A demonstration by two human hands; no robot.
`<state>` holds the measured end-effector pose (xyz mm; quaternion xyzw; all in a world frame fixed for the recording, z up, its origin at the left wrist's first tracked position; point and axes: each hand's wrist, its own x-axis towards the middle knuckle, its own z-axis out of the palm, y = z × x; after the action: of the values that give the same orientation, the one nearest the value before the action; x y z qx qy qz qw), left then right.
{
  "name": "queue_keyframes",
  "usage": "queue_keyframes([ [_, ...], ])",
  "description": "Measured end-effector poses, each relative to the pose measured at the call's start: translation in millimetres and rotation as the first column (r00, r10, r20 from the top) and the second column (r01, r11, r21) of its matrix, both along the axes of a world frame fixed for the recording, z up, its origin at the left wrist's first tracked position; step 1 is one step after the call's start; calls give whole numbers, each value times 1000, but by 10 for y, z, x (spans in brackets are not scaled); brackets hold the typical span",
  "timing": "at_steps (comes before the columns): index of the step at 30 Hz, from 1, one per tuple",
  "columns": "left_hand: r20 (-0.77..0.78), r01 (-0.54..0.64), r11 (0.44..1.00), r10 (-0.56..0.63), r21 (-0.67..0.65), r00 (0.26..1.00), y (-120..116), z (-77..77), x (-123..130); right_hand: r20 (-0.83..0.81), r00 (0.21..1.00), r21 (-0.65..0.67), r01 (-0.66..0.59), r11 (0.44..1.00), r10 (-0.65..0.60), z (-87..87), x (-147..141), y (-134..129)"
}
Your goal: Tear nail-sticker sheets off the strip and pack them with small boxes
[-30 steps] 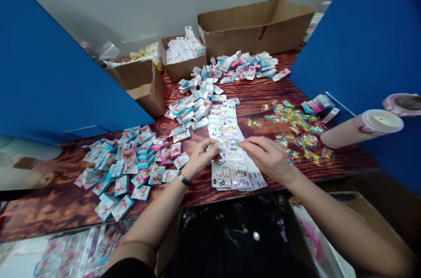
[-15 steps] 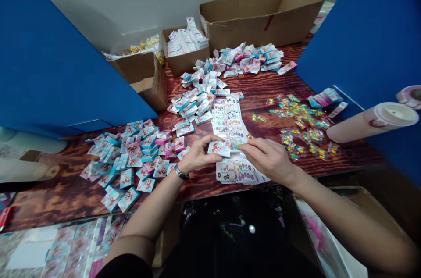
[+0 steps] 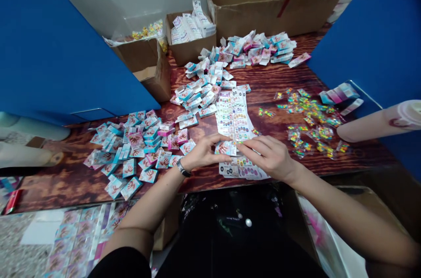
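Observation:
My left hand (image 3: 204,154) grips a small printed box (image 3: 225,148) between thumb and fingers, with a hand picture on its face. Closed in a pinch, my right hand (image 3: 271,156) is at the box's right end. A bit of yellow-green shows at its fingertips, like one of the small clear packets of coloured pieces; how far it sits inside the box is hidden. Printed sheets (image 3: 233,113) with rows of coloured ovals lie under and beyond both hands. On the right are scattered loose packets (image 3: 311,111).
Closed-looking boxes (image 3: 130,153) heap at the left, and more boxes (image 3: 200,89) with open flaps pile at the back. Cardboard cartons (image 3: 279,17) line the wall, one holding folded sheets (image 3: 192,28). Blue panels (image 3: 66,50) flank the table; a pale bottle (image 3: 378,122) leans at right.
The right fingers have moved in against the box's end, and less of the coloured packet shows. The left hand keeps its hold on the box. The view has shifted slightly.

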<state>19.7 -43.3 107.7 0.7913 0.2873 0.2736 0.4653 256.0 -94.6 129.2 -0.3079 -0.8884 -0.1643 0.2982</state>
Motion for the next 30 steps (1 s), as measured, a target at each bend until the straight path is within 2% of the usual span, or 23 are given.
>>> queue_keyframes([
  [2,-110,45,988,-28,149,994,5,57,-2,22,1000,1,16,1000,-16,-16,-18,-1],
  [5,-247,60,951,17,305,969,-30,90,7,41,999,-22,31,999,-31,-31,-50,-14],
  [9,-238,6,920,95,392,967,-129,33,45,48,999,-57,20,998,-17,-36,-70,-37],
  [17,-86,-120,908,168,402,982,-210,-83,141,-97,995,-180,-47,982,30,-167,-61,-103],
  [22,-50,-180,906,215,383,975,-227,-125,192,-233,972,-298,-109,948,38,-194,-107,-126],
  [27,-12,-206,915,224,347,975,-271,-115,231,-409,907,-435,-92,896,-105,-223,-91,-100],
  [30,-12,-207,920,224,333,975,-304,-111,253,-451,870,-565,-108,818,-197,-236,-85,-74],
])
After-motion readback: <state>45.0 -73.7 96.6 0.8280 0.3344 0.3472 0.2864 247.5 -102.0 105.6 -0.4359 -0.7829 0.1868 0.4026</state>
